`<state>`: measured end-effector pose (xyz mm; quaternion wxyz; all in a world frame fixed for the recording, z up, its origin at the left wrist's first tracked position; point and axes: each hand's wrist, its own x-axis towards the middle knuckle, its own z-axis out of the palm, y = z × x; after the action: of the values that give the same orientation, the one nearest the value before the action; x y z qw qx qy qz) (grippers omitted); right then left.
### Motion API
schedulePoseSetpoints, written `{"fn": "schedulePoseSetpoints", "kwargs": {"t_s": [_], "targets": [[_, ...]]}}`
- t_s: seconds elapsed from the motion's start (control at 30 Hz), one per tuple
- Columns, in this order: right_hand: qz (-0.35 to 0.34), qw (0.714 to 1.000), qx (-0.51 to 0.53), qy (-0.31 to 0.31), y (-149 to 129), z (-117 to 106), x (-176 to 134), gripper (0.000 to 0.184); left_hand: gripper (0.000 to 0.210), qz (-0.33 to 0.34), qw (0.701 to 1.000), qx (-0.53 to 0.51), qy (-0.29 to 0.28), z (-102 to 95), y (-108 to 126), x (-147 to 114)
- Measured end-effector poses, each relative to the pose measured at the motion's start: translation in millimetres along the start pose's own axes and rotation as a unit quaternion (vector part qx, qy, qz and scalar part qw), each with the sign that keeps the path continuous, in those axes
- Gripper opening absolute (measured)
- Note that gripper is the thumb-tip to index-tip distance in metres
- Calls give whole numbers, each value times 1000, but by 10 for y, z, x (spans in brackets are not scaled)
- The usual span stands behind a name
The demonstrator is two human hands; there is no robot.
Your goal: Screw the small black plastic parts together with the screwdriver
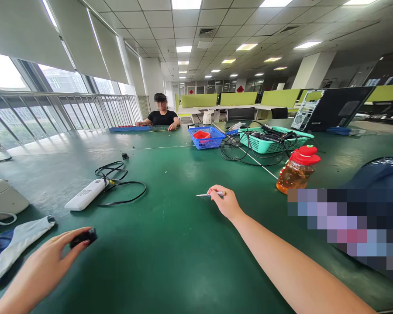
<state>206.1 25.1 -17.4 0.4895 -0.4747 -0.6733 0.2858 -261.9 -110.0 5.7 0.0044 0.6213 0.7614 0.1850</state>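
My left hand [44,264] is at the lower left, its thumb and fingers closed around a small black object [87,236] whose kind I cannot make out. Near the middle of the green table [170,261], my right hand [227,204] grips a small screwdriver [202,195] with a thin metal shaft pointing left. The end of its handle shows beyond my fingers. A folded white and blue cloth [26,240] lies beside my left hand. Farther off, a white power strip [87,195] rests on the table with its black cable [139,198] in loose loops.
A blue basket [207,143] with a red container and a green basket [265,146] heaped with black cables stand toward the back. On the right are a red-lidded bottle [296,174] and a dark bag [380,179]. Another person [163,117] sits at the far end.
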Motion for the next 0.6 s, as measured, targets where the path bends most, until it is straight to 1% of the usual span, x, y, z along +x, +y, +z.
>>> {"fn": "schedulePoseSetpoints", "kwargs": {"t_s": [0.03,0.13,0.2,0.27,0.33,0.4,0.5,0.6], "targets": [[-7,1000,-10,-2,-7,1,-5,28,39,13,1000,-5,4,-21,236,6],[-23,999,-26,-10,-27,5,-17,28,41,100,993,-33,-46,-32,891,47],[-34,999,-35,-12,-41,5,-21,29,41,162,983,-43,-74,12,1244,106],[-48,998,-48,-14,-55,2,-21,29,38,222,969,-49,-97,95,1540,198],[-60,996,-62,-18,-66,-2,-19,29,35,269,955,-54,-115,214,1803,321],[-71,995,-73,-23,-71,-5,-18,29,34,294,947,-54,-122,360,2045,466],[-97,990,-99,-31,-73,-7,-26,27,34,303,944,-64,-113,601,2354,681],[-137,981,-138,-21,-88,-6,-46,21,33,306,943,-74,-109,819,2561,840]]}}
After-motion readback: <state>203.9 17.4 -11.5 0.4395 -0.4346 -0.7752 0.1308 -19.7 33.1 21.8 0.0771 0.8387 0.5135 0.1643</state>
